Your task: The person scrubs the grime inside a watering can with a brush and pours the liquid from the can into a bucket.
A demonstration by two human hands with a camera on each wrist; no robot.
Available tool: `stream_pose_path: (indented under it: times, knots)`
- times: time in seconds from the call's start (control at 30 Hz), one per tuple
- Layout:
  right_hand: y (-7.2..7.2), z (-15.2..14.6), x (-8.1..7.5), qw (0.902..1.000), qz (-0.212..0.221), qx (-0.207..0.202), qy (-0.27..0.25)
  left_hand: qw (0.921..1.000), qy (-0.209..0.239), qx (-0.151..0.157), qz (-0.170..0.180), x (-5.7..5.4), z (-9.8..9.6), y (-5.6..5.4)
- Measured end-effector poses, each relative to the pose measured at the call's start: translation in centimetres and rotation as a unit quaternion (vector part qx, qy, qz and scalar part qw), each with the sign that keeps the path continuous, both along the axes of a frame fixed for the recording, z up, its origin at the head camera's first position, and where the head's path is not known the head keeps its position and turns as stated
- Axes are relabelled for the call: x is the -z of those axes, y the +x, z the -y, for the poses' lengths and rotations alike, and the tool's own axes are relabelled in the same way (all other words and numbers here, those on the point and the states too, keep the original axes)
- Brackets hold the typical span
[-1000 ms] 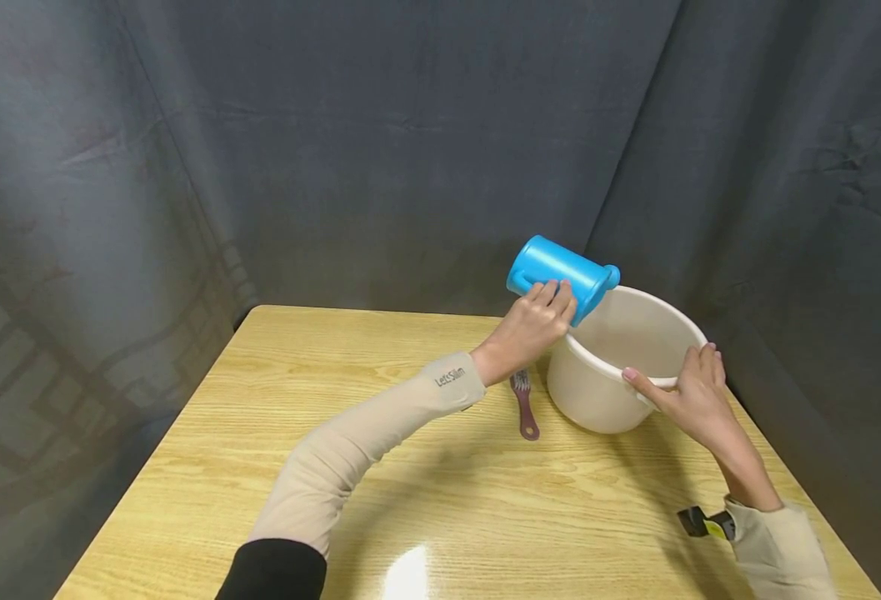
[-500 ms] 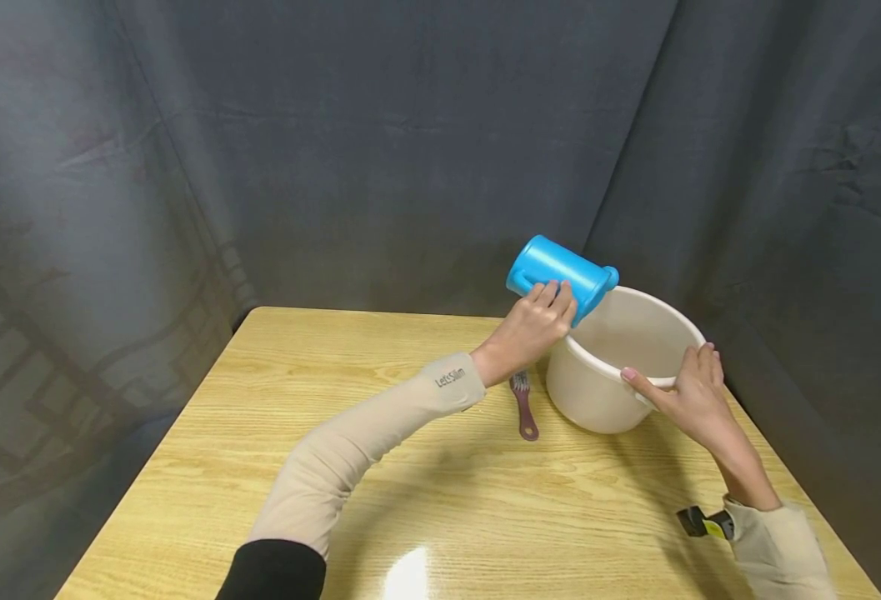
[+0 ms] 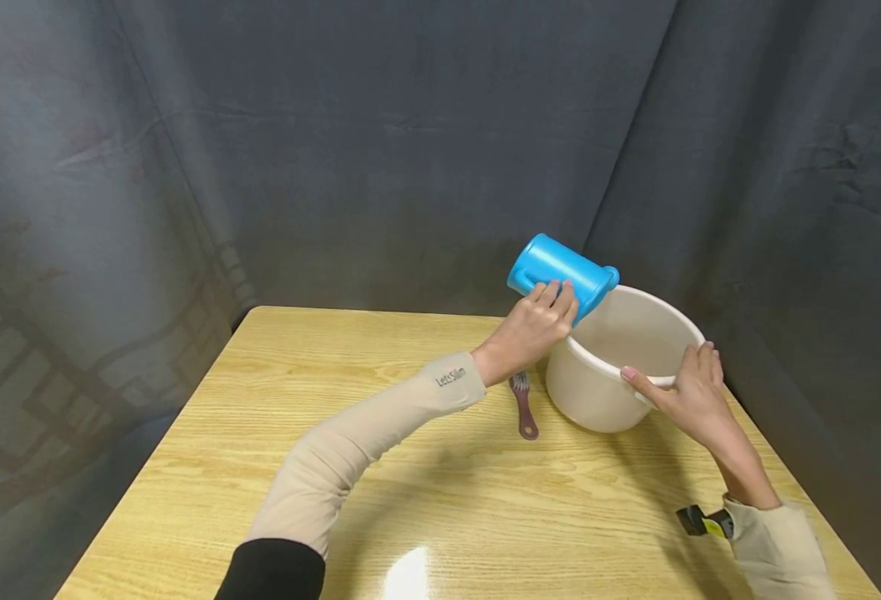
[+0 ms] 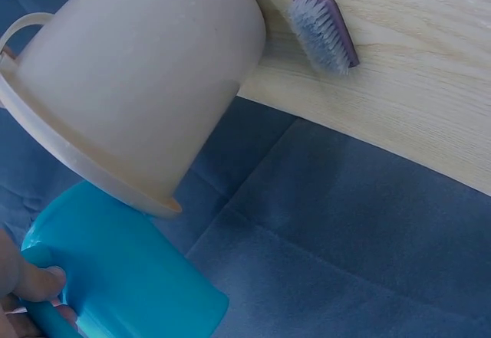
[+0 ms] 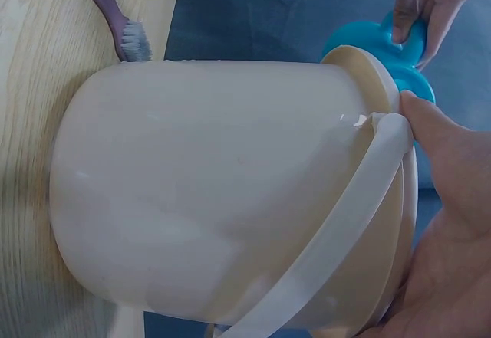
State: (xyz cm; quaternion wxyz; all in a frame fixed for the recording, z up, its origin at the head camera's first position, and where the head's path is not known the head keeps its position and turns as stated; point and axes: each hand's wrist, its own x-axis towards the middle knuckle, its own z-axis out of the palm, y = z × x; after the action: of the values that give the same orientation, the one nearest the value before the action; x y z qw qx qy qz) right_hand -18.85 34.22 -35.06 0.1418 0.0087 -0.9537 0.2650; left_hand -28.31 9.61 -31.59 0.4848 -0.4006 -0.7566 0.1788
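A blue pitcher is tipped on its side, its spout over the left part of the rim of a cream bucket. My left hand grips the pitcher by its handle; in the left wrist view the thumb lies across the blue plastic. On the bucket's near right rim, my right hand holds the edge, thumb towards me and fingers spread along the rim. The bucket's white handle hangs down its side in the right wrist view. Whatever lies at the bucket's bottom cannot be made out.
A brush with a purple handle and grey bristles lies on the wooden table, just left of the bucket. Dark grey curtains hang behind the table and along its sides. The bucket stands near the table's far right corner.
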Motion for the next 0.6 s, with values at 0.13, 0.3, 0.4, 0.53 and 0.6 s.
stream_pose_path:
  times: [0.13, 0.3, 0.4, 0.53, 0.6]
  knots:
    - [0.03, -0.03, -0.03, 1.0000, 0.003, 0.000, -0.001, 1.0000, -0.004, -0.001, -0.001, -0.05, -0.13, 0.05]
    - [0.08, 0.05, -0.09, 1.0000, 0.000, -0.001, -0.003, 1.0000, -0.006, 0.007, -0.001, -0.02, -0.30, 0.10]
    - [0.08, 0.06, -0.05, 1.0000, -0.002, -0.001, -0.001, 0.9999, -0.007, 0.011, -0.003, 0.01, -0.36, 0.15]
    - [0.07, 0.04, 0.09, 1.0000, -0.004, 0.000, 0.008, 0.9998, -0.016, 0.011, -0.010, 0.05, -0.42, 0.26]
    - [0.06, 0.04, 0.10, 0.9999, -0.004, 0.001, 0.012, 0.9997, -0.019, 0.011, -0.014, 0.09, -0.46, 0.32]
